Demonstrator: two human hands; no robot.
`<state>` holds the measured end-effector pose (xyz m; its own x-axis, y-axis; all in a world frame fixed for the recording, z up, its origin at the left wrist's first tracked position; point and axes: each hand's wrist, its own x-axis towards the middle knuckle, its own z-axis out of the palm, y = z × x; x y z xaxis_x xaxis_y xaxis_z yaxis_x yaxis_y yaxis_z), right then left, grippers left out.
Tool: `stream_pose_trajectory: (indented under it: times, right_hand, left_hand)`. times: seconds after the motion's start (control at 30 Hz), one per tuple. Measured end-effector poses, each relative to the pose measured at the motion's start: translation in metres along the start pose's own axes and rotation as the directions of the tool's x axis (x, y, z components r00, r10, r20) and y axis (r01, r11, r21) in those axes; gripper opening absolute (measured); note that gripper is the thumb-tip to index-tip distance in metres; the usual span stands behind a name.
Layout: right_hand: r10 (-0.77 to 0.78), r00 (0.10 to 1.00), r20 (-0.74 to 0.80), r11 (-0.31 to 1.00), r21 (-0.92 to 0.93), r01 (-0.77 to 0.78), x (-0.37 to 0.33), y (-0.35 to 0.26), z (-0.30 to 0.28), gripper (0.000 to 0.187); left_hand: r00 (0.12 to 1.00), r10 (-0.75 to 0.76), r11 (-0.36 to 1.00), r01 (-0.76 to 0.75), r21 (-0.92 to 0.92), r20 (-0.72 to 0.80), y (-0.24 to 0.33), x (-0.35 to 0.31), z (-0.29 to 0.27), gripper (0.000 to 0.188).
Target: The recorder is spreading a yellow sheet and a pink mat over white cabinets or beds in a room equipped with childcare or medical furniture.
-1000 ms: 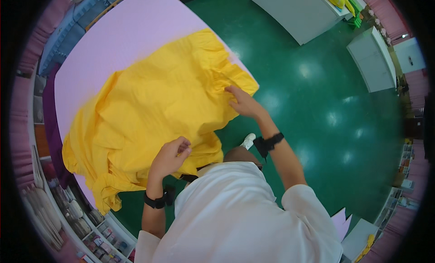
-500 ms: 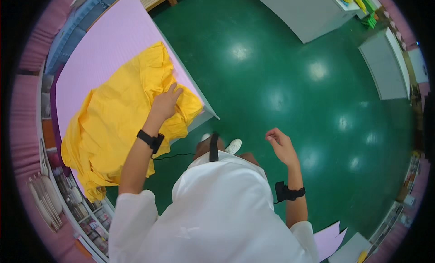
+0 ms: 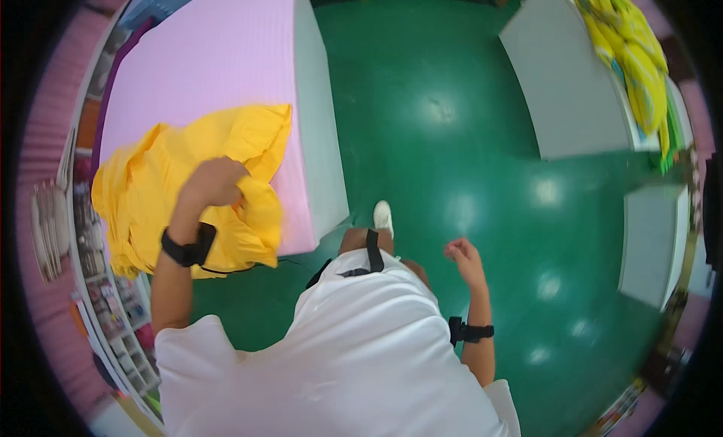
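Observation:
A crumpled yellow cloth [image 3: 162, 173] with gathered edges lies on the near part of the pink-covered bed [image 3: 226, 38]. One corner of it reaches close to the bed's right edge. My left hand [image 3: 215, 182] is over its middle, the fingers curled and closed on a fold; the fingertips are partly hidden in the fabric. Off to the right, above the green floor, my right hand [image 3: 467, 260] hangs with its fingers curled in, and I see nothing in it. Each wrist wears a black strap.
Low shelves with small items [image 3: 120, 316] run along the left wall. At the upper right, a grey-white cabinet [image 3: 565, 83] carries a yellow-green patterned cloth [image 3: 636, 68]. A second pale cabinet [image 3: 651, 241] stands nearer on the right. One white shoe [image 3: 383, 215] shows beside the bed.
My view has turned, so the bed now stands straighter. My left hand has gone from lying across the cloth to curling into it. The cloth's right corner has shifted back from the edge.

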<state>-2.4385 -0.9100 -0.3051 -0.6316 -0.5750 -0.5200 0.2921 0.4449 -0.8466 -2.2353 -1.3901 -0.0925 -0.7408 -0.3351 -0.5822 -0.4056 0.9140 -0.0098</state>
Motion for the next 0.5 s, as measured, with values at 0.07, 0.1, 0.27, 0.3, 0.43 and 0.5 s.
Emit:
stream_pose_trajectory:
  times: [0.07,0.1,0.27,0.3,0.43,0.5]
  right_hand:
    - [0.031,0.999,0.034,1.000,-0.001,-0.031,0.050,-0.012,-0.031,0.012]
    - [0.048,0.997,0.063,0.998,-0.046,-0.045,0.069,-0.019,-0.041,0.013]
    - [0.093,0.979,0.180,0.985,-0.160,-0.064,0.166,-0.056,-0.093,0.014]
    - [0.108,0.976,0.191,0.983,-0.165,-0.076,0.193,-0.057,-0.109,0.015]
    - [0.196,0.956,0.218,0.969,-0.193,-0.155,0.283,-0.048,-0.172,0.017]
    - [0.239,0.943,0.230,0.955,-0.232,-0.185,0.323,-0.062,-0.194,0.017]
  left_hand:
    - [0.986,0.012,0.996,-0.025,-0.081,-0.167,-0.023,-0.003,-0.052,0.043]
    - [0.947,0.007,0.998,-0.029,-0.064,-0.320,-0.049,-0.010,-0.065,0.039]
    - [0.871,-0.338,0.871,0.147,-0.469,-0.355,-0.086,-0.039,-0.194,0.023]
    - [0.765,-0.465,0.843,0.228,-0.488,-0.446,-0.100,-0.041,-0.200,0.035]
    - [0.513,-0.607,0.760,0.152,-0.631,-0.607,-0.170,-0.036,-0.236,0.039]
    - [0.271,-0.716,0.688,0.116,-0.717,-0.643,-0.197,-0.039,-0.252,0.036]
